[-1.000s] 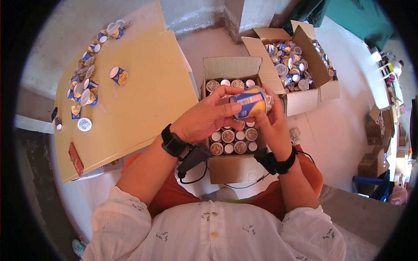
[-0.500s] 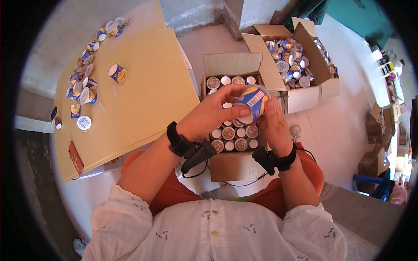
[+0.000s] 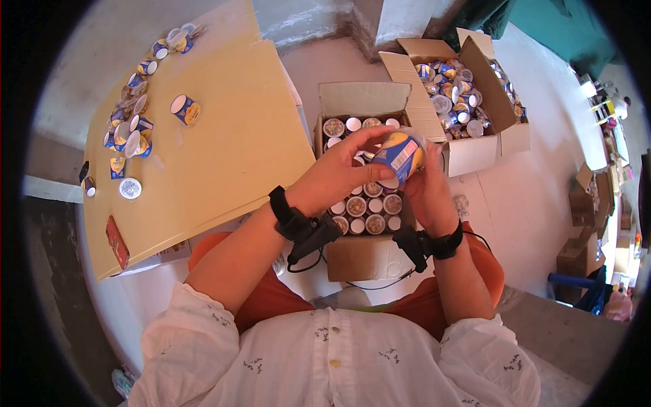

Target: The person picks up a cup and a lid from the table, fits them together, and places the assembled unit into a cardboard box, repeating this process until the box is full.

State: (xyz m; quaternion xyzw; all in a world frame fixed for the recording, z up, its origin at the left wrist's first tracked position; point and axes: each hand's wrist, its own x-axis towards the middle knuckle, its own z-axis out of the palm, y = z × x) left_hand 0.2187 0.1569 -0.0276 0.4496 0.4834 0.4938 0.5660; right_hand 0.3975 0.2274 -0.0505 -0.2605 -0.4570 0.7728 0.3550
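in the head view, both hands held one blue-and-yellow labelled cup (image 3: pixel 401 154) tilted on its side above the open carton of sealed cups (image 3: pixel 363 197), probably so its label could be turned and read. the left hand (image 3: pixel 336 178) pinched it, thumb under, fingers over; the right hand (image 3: pixel 426 188) cupped its far side. right of that carton stood a box of loose cups (image 3: pixel 456 88); left, scattered cups (image 3: pixel 132 122) lay on a yellow board (image 3: pixel 224 149).

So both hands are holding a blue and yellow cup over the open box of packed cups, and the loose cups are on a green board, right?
Not quite: the head view shows the board is yellow, not green. Both the left hand and right hand do hold the cup over the open box.
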